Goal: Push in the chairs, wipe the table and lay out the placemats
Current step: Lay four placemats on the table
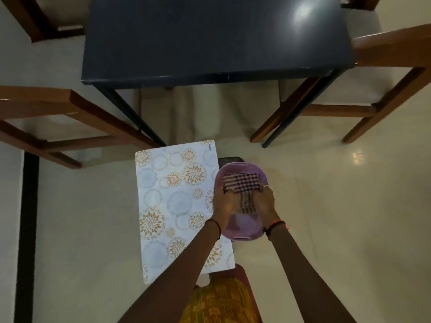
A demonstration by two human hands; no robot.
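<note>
A dark blue table (pixel 210 43) stands ahead of me, its top bare. Below it, a pale placemat (pixel 172 201) printed with blue and gold circles lies flat on a low surface. To its right sits a purple plastic basin (pixel 242 227) with a checked purple and white cloth (pixel 240 180) inside. My left hand (pixel 222 201) and my right hand (pixel 265 201) are both in the basin, each gripping the near edge of the cloth. Wooden chairs stand at the left (pixel 58 127) and at the right (pixel 382 54), pulled away from the table.
More wooden chair parts show at the far left (pixel 35 19) and far right top corner. The floor is glossy cream tile with a black stripe (pixel 28 229) down the left. A dark object (pixel 228 160) peeks out behind the basin.
</note>
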